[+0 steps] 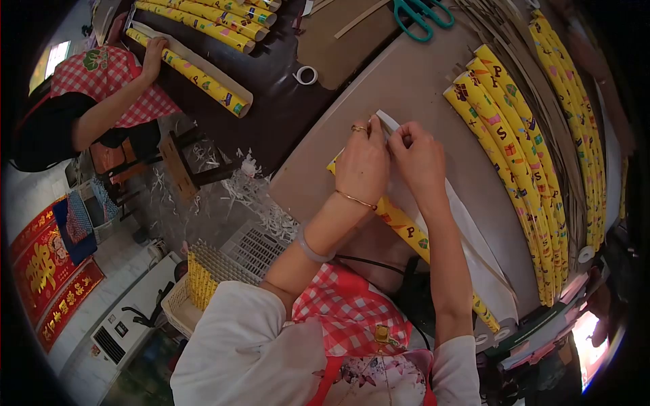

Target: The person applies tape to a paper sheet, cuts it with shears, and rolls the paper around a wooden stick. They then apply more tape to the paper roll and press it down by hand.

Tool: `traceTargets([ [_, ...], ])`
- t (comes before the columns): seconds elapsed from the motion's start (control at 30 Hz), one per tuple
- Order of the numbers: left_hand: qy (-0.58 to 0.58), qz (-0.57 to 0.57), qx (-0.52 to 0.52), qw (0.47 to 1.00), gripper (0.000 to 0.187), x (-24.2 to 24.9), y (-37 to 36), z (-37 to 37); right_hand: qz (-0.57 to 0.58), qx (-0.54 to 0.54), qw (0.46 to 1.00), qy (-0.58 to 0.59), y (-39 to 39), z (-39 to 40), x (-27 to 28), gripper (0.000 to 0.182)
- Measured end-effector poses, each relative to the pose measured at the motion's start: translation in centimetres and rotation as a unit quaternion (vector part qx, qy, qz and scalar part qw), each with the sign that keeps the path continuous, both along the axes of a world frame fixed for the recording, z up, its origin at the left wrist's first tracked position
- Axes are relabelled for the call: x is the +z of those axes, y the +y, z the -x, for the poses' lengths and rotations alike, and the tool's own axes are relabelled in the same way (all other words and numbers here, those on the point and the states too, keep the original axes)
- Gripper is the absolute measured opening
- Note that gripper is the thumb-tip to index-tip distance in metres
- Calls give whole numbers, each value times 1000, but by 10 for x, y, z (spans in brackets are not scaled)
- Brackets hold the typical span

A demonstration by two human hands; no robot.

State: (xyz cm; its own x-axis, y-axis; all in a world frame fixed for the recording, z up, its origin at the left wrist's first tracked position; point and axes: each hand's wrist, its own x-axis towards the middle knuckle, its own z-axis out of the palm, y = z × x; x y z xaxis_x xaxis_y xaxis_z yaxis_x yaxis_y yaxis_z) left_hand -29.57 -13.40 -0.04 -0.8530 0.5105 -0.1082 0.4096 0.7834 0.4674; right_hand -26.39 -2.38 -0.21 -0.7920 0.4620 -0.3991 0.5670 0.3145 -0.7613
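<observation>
A long sheet of yellow printed wrapping paper lies on the table before me, its white underside showing along the right. Bent over its far end, my left hand has its fingers closed at the paper's edge. My right hand is right beside it, thumb and fingers pinched together at the same edge. A thin brown strip runs along the white side. Both palms face down, so the exact grip is partly hidden.
Yellow paper rolls lie stacked to the right, beside brown strips. Green-handled scissors rest at the far edge. On the dark table, a co-worker's hand touches another roll near a tape roll. A crate stands below.
</observation>
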Motion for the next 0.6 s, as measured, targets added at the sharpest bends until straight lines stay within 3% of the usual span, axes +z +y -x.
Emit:
traceTargets([
  [0.6, -16, 22, -4, 1000, 45, 4, 2, 2, 2, -7, 1000, -16, 0, 1, -1, 18],
])
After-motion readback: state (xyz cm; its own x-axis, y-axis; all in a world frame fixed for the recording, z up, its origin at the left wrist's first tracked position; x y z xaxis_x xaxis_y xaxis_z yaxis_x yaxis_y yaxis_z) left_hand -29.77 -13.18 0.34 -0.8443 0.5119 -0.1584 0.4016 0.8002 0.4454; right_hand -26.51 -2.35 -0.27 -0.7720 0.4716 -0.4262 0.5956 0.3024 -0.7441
